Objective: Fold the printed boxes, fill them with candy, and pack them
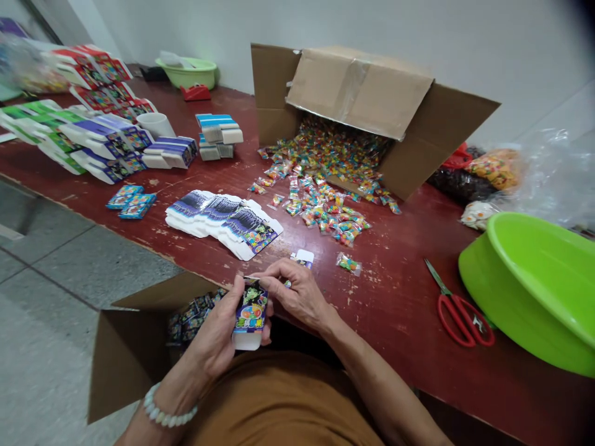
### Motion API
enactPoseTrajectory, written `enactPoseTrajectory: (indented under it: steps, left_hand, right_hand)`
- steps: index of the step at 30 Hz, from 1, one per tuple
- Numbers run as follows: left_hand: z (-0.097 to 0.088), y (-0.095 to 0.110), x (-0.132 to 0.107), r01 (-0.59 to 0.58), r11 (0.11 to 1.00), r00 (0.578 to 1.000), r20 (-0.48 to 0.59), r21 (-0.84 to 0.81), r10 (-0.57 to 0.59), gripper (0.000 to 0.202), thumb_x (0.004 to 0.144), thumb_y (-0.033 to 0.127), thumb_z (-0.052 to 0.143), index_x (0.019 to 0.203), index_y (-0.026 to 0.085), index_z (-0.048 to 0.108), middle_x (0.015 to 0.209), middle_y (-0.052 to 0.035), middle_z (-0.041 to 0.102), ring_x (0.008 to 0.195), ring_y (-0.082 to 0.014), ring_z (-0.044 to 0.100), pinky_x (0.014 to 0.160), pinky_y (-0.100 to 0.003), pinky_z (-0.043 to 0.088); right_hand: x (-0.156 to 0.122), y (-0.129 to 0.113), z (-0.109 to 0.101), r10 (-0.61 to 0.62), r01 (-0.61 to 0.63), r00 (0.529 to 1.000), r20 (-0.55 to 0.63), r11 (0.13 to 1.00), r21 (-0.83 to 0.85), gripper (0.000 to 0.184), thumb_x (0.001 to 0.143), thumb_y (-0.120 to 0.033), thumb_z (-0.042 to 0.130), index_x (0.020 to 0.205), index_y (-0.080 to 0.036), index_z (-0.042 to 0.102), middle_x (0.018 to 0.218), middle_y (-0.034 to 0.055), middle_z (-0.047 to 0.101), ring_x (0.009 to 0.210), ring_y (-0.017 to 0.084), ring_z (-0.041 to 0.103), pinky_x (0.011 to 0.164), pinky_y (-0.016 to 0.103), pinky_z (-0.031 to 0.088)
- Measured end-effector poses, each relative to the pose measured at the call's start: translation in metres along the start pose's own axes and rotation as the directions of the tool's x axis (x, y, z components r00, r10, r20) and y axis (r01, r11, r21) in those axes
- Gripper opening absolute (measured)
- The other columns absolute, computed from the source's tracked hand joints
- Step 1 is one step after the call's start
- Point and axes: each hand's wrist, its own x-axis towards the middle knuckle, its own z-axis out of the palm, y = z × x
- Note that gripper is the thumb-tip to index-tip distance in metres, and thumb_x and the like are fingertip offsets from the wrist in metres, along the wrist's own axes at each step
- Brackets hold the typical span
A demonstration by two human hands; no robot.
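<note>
A small printed candy box point(251, 310) stands between my hands, over the table's front edge, its white end flap toward me. My left hand point(224, 325) is wrapped round its sides. At the box's far end my right hand point(294, 290) pinches with thumb and forefinger; whether a flap or something else is between them is hidden. Just beyond that hand lies another white-and-purple carton point(304, 256), partly covered. A fanned stack of flat purple cartons point(223, 220) rests on the table ahead. To the right is a single candy packet point(348, 264).
A tipped cardboard box point(360, 87) spills many candy packets point(325, 207) onto the red table point(395, 272). Red scissors point(458, 310) and a green basin point(525, 291) are at right. Carton stacks point(102, 139) stand left. Below the edge, an open box point(125, 353) holds dark boxes.
</note>
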Motion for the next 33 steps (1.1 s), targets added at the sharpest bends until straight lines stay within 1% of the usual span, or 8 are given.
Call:
enactPoseTrajectory:
  steps: [8, 12, 17, 21, 24, 27, 30, 33]
  left_hand:
    - [-0.006, -0.009, 0.011, -0.243, 0.96, 0.97, 0.043, 0.136, 0.239, 0.066, 0.084, 0.077, 0.05, 0.08, 0.014, 0.07, 0.065, -0.0056, 0.07, 0.046, -0.0133, 0.06, 0.047, -0.024, 0.049]
    - [-0.011, -0.008, 0.01, -0.268, 0.938, 0.963, 0.049, 0.221, 0.264, 0.067, 0.084, 0.077, 0.051, 0.08, 0.013, 0.071, 0.065, -0.0066, 0.07, 0.049, -0.0133, 0.06, 0.05, -0.023, 0.048]
    - [-0.009, -0.008, 0.011, -0.254, 0.949, 0.966, 0.014, 0.188, 0.256, 0.082, 0.082, 0.074, 0.058, 0.14, 0.017, 0.055, 0.067, -0.0031, 0.07, 0.043, -0.0142, 0.058, 0.043, -0.024, 0.046]
    - [-0.005, -0.014, 0.01, -0.227, 0.961, 0.974, 0.021, 0.161, 0.226, 0.074, 0.086, 0.067, 0.059, 0.144, 0.024, 0.046, 0.068, -0.0005, 0.068, 0.044, -0.0151, 0.06, 0.043, -0.024, 0.047]
    - [-0.01, -0.026, 0.004, -0.107, 0.993, 0.993, 0.056, 0.057, 0.104, 0.053, 0.083, 0.049, 0.074, 0.127, 0.025, 0.056, 0.08, -0.0028, 0.073, 0.063, -0.0181, 0.07, 0.059, -0.028, 0.057]
    - [-0.026, -0.037, -0.006, 0.056, 0.997, 0.996, 0.069, -0.057, -0.052, 0.043, 0.075, 0.035, 0.084, 0.111, 0.021, 0.064, 0.098, -0.0084, 0.075, 0.088, -0.023, 0.073, 0.083, -0.035, 0.058]
    - [-0.056, -0.041, -0.013, 0.079, 0.997, 0.994, -0.077, -0.01, -0.079, 0.046, 0.065, 0.031, 0.09, 0.104, 0.02, 0.067, 0.095, -0.0061, 0.074, 0.083, -0.0228, 0.072, 0.079, -0.036, 0.059]
    - [-0.095, -0.035, -0.017, -0.025, 0.961, 0.994, -0.096, 0.275, 0.053, 0.046, 0.059, 0.034, 0.092, 0.098, 0.022, 0.069, 0.08, -0.0022, 0.072, 0.071, -0.0201, 0.068, 0.067, -0.029, 0.056]
  right_hand:
    - [0.012, -0.003, -0.002, 0.261, -0.28, 0.959, 0.113, 0.934, 0.22, 0.015, 0.081, -0.032, 0.071, 0.082, -0.018, 0.068, 0.07, -0.0014, 0.069, 0.05, 0.01, 0.058, 0.049, 0.022, 0.043]
    - [0.012, -0.001, -0.005, 0.127, -0.139, 0.988, 0.082, 0.979, 0.15, 0.011, 0.085, -0.028, 0.068, 0.083, -0.018, 0.071, 0.08, 0.0015, 0.073, 0.064, 0.012, 0.065, 0.059, 0.023, 0.049]
    - [0.009, -0.007, -0.017, -0.109, 0.097, 0.956, 0.272, 0.994, 0.058, 0.016, 0.095, -0.025, 0.061, 0.083, -0.018, 0.07, 0.101, 0.0053, 0.074, 0.09, 0.015, 0.068, 0.084, 0.029, 0.052]
    - [0.001, -0.005, -0.028, -0.127, 0.216, 0.925, 0.358, 0.951, -0.22, 0.019, 0.1, -0.027, 0.054, 0.099, -0.021, 0.072, 0.107, 0.0065, 0.068, 0.1, 0.017, 0.064, 0.092, 0.033, 0.05]
    - [-0.008, 0.008, -0.049, -0.125, 0.212, 0.965, 0.228, 0.886, -0.412, 0.019, 0.097, -0.025, 0.058, 0.111, -0.024, 0.071, 0.114, 0.0075, 0.064, 0.104, 0.019, 0.062, 0.094, 0.035, 0.05]
    - [-0.02, 0.027, -0.085, -0.069, -0.044, 0.985, -0.156, 0.78, -0.624, 0.027, 0.093, -0.024, 0.061, 0.12, -0.022, 0.066, 0.114, 0.0107, 0.063, 0.105, 0.024, 0.061, 0.095, 0.041, 0.049]
    - [-0.03, 0.047, -0.12, 0.055, -0.392, 0.903, -0.427, 0.515, -0.762, 0.031, 0.089, -0.032, 0.067, 0.116, -0.016, 0.068, 0.113, 0.0165, 0.061, 0.106, 0.032, 0.057, 0.091, 0.047, 0.047]
    - [-0.036, 0.06, -0.136, 0.126, -0.462, 0.879, -0.459, 0.463, -0.757, 0.025, 0.085, -0.038, 0.07, 0.1, -0.017, 0.07, 0.108, 0.0152, 0.063, 0.104, 0.033, 0.056, 0.087, 0.044, 0.046]
